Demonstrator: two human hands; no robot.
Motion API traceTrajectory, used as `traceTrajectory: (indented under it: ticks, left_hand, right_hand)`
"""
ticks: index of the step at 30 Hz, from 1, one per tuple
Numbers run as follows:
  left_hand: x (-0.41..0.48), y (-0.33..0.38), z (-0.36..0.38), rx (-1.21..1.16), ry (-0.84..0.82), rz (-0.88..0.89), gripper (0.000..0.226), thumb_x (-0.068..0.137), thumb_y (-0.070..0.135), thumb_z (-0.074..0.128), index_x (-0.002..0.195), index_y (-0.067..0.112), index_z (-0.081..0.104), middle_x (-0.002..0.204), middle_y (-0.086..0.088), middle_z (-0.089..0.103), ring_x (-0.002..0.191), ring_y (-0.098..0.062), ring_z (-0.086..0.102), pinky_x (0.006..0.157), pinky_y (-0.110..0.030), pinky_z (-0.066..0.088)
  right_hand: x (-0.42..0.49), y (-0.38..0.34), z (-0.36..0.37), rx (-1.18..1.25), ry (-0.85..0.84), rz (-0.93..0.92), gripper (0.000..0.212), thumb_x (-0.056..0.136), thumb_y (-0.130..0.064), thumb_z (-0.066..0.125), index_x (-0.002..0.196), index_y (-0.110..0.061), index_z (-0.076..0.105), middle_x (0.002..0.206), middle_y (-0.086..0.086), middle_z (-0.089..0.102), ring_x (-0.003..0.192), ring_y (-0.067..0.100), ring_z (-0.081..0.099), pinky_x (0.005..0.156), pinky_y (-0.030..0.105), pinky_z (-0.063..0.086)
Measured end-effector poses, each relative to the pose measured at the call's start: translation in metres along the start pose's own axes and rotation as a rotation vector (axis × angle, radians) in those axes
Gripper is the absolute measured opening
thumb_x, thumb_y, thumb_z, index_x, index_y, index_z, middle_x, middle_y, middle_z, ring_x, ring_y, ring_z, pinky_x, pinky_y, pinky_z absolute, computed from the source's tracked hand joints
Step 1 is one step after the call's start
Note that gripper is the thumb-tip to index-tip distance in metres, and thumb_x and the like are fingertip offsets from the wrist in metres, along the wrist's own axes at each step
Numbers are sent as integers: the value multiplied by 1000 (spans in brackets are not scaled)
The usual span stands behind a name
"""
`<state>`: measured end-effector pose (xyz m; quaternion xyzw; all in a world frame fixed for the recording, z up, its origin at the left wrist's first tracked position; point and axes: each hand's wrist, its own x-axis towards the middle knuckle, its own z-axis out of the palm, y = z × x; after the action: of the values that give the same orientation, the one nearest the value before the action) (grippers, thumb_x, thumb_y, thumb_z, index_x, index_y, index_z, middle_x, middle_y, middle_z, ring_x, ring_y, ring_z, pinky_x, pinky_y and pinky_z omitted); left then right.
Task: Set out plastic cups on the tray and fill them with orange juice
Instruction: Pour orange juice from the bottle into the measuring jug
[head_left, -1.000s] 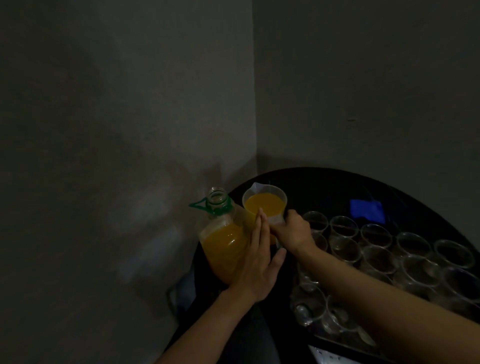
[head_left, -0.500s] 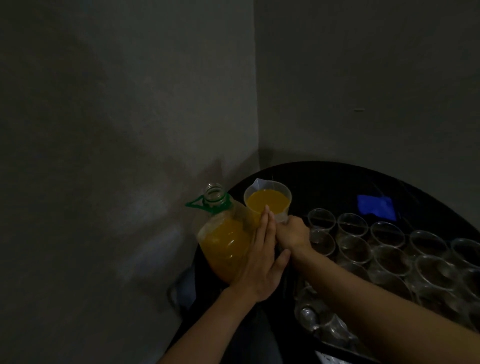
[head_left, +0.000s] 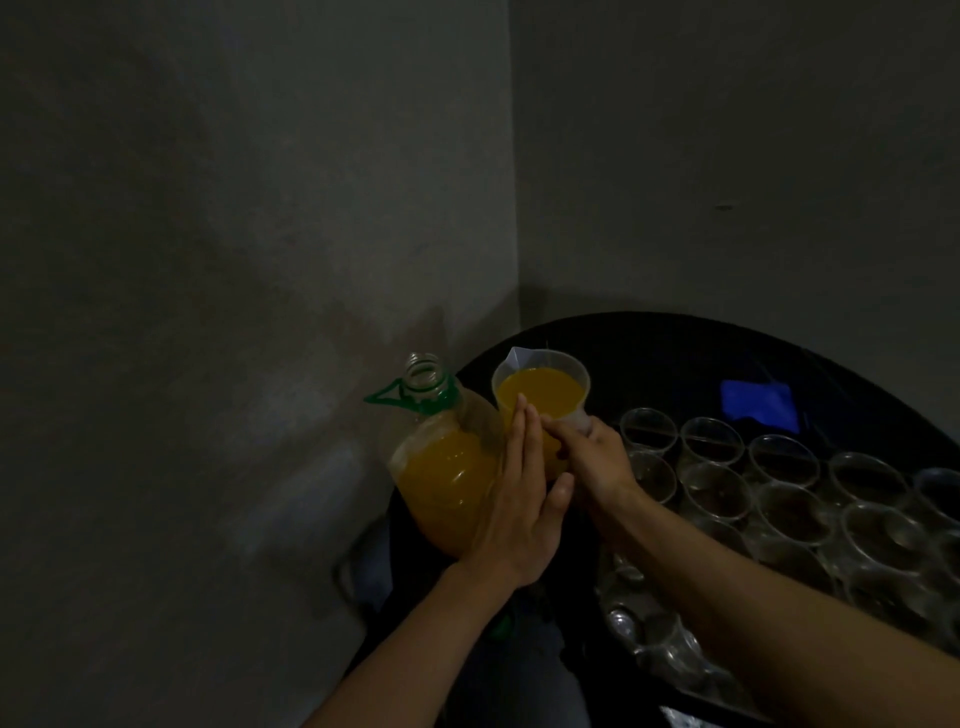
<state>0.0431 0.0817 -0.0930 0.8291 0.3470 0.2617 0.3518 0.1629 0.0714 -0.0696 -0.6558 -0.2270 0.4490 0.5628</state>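
While jug (head_left: 540, 400), nearly full of juice, is held upright at table's left edge, handle is gripped by right hand (head_left: 597, 462), fingers closed round it. Left hand (head_left: 519, 499) is laid flat, fingers together and straight, against jug's side, between jug and bottle (head_left: 447, 467). Bottle, uncapped, green ring at neck, about half full, is seen just left of jug. Empty cups (head_left: 779, 493) are packed in rows to right on dark table (head_left: 649, 353). Blue cloth (head_left: 758, 410) is seen behind cups.
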Motion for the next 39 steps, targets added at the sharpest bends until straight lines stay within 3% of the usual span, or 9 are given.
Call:
traceTrajectory:
  ticks: [6, 9, 13, 19, 22, 26, 29, 34, 39]
  left_hand:
    - [2, 2, 2, 22, 20, -12, 81, 95, 69, 17, 154, 33, -24, 162, 22, -31, 148, 9, -18, 119, -18, 3]
    - [3, 3, 3, 26, 28, -36, 80, 98, 67, 20, 154, 32, -25, 160, 22, -33, 147, 10, -20, 117, -14, -1]
    - [6, 8, 5, -38, 3, -117, 80, 107, 38, 39, 147, 38, -30, 160, 18, -35, 150, 0, -15, 123, -24, 6]
    - [20, 15, 6, -97, 42, -233, 98, 100, 13, 50, 151, 30, -32, 164, 5, -32, 155, -18, -9, 127, -42, 16]
    - [27, 16, 9, -136, 71, -316, 98, 98, 8, 51, 155, 21, -28, 166, 1, -26, 155, -21, -11, 128, -41, 8]
    - [36, 19, 11, -186, 112, -389, 97, 94, 1, 50, 158, 16, -23, 168, -3, -16, 155, -22, -8, 127, -36, 4]
    - [42, 22, 8, -237, 146, -430, 97, 94, 2, 49, 158, 21, -21, 169, -2, -11, 155, -24, -3, 127, -43, 10]
    - [54, 34, -1, -269, 177, -417, 99, 92, 1, 53, 160, 24, -16, 170, -2, -6, 155, -25, 6, 125, -48, 20]
    - [65, 49, -9, -306, 222, -381, 97, 86, -2, 56, 162, 25, 1, 163, -8, 21, 146, -28, 31, 117, -51, 35]
  right_hand:
    - [2, 0, -1, 29, 3, -35, 49, 91, -33, 69, 122, 2, 56, 112, 20, 64, 89, 22, 59, 91, 50, 53]
    - [4, 0, -1, 48, 2, -33, 45, 92, -32, 68, 120, 2, 57, 103, 15, 64, 88, 20, 60, 87, 47, 55]
    - [6, -2, -3, 65, -5, -49, 24, 94, -31, 66, 107, -11, 60, 97, 5, 62, 87, 16, 61, 70, 31, 50]
    - [10, -5, -7, 102, 15, -59, 29, 91, -27, 70, 108, -5, 63, 101, 13, 68, 91, 24, 64, 85, 43, 54]
    - [12, -11, -10, 134, 11, -63, 20, 91, -25, 70, 103, -11, 63, 97, 9, 70, 93, 24, 67, 84, 41, 54]
    - [11, -25, -13, 151, -12, -86, 26, 89, -28, 72, 110, -14, 65, 105, 10, 73, 101, 26, 69, 92, 46, 56]
    - [9, -38, -16, 166, 0, -111, 24, 88, -27, 73, 106, -11, 67, 99, 10, 74, 100, 28, 69, 91, 45, 56]
    - [-1, -64, -24, 145, -38, -150, 27, 90, -30, 71, 109, -11, 67, 106, 13, 73, 106, 28, 67, 95, 47, 54]
    - [-9, -90, -30, 164, -42, -189, 39, 85, -33, 75, 109, -3, 67, 107, 22, 70, 103, 34, 66, 98, 57, 49]
